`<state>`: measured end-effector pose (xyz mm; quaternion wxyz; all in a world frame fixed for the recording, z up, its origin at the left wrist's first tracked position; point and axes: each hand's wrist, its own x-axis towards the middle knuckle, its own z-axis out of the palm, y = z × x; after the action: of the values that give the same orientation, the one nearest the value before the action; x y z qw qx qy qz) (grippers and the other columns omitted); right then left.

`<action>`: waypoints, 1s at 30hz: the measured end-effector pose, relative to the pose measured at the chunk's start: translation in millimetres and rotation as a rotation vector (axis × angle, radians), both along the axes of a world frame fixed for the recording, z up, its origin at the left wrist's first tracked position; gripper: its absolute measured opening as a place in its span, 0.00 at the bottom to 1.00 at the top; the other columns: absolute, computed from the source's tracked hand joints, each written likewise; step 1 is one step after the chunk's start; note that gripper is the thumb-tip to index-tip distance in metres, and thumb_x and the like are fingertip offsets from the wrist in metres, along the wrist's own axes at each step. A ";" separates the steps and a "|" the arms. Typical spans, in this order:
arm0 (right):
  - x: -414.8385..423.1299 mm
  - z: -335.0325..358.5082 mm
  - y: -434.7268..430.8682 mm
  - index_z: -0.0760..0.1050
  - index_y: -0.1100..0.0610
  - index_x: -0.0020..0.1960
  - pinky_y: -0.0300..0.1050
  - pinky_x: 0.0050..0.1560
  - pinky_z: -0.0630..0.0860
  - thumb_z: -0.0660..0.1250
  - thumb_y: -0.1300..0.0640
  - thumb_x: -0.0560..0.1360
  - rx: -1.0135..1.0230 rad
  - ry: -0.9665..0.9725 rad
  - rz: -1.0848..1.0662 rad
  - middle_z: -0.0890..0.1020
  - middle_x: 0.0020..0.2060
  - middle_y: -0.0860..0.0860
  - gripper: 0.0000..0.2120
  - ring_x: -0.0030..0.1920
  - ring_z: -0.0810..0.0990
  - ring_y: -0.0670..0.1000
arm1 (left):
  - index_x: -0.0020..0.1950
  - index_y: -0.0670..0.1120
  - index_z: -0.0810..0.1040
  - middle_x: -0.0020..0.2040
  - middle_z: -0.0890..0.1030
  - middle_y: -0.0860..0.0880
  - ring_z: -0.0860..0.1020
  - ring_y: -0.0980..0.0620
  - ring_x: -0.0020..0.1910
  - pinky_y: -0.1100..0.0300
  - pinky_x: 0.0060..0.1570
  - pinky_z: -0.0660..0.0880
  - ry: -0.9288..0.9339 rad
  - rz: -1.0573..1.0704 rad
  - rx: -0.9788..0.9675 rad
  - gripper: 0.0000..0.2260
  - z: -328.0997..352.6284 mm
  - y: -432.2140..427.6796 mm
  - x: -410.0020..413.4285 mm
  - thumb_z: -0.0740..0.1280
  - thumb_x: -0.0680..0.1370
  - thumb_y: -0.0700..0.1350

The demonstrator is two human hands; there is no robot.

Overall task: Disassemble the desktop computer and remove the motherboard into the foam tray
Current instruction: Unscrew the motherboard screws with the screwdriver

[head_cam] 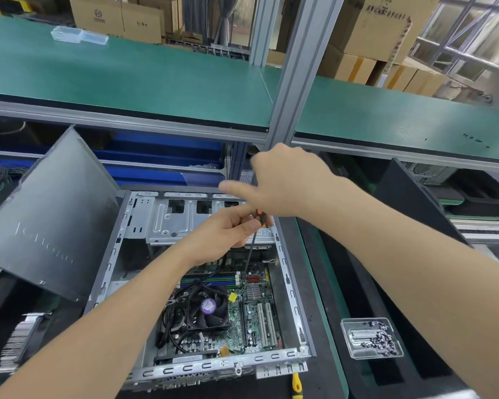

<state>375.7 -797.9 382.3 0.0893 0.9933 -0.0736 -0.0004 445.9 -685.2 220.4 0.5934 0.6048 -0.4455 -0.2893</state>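
Near right, a clear plastic tray [346, 338] on black foam [343, 269] holds a heap of small dark screws [379, 338]. The green motherboard [254, 312] lies flat in the open metal computer case [288, 286], under a square black fan [208, 309]. Over it, the left hand [228, 228] pinches an orange-black screwdriver [261, 218]. The right hand [285, 182] is blurred just above the handle, and I can't tell its grip.

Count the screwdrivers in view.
2. The orange-handled screwdriver is held by the left hand and right hand over the case; the yellow-handled screwdriver lies at the case's near edge. Others may be hidden.
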 end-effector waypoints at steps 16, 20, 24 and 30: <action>-1.6 12.2 -13.1 0.77 0.46 0.47 0.49 0.46 0.79 0.70 0.53 0.76 0.032 0.405 0.293 0.81 0.45 0.45 0.03 0.43 0.76 0.45 | 0.61 0.47 0.76 0.32 0.66 0.58 0.57 0.53 0.31 0.56 0.33 0.54 0.084 -0.052 -0.030 0.09 3.6 -1.0 -3.7 0.59 0.86 0.41; -0.3 10.4 -10.1 0.80 0.46 0.44 0.50 0.45 0.80 0.67 0.63 0.72 0.007 0.441 0.351 0.82 0.44 0.47 0.11 0.46 0.79 0.52 | 0.47 0.43 0.72 0.31 0.65 0.59 0.58 0.56 0.30 0.63 0.32 0.57 0.082 -0.068 0.032 0.08 7.4 -1.1 -7.5 0.59 0.86 0.37; 0.2 3.9 -10.2 0.81 0.47 0.47 0.43 0.40 0.75 0.67 0.63 0.71 0.039 0.441 0.361 0.84 0.43 0.50 0.11 0.46 0.79 0.48 | 0.53 0.29 0.71 0.30 0.63 0.57 0.58 0.56 0.29 0.64 0.32 0.58 0.041 -0.059 0.097 0.11 7.7 -0.9 -9.9 0.58 0.86 0.38; -6.9 4.8 -7.5 0.76 0.50 0.45 0.50 0.38 0.76 0.63 0.33 0.77 0.043 0.156 0.290 0.75 0.38 0.46 0.20 0.41 0.75 0.50 | 0.59 0.39 0.77 0.32 0.62 0.57 0.58 0.53 0.30 0.61 0.33 0.57 0.007 -0.057 0.052 0.09 9.4 -1.1 -10.8 0.60 0.86 0.42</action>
<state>368.8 -805.4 387.1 0.0724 0.9922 0.0776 -0.0660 435.1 -686.3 229.8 0.5705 0.6059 -0.4530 -0.3197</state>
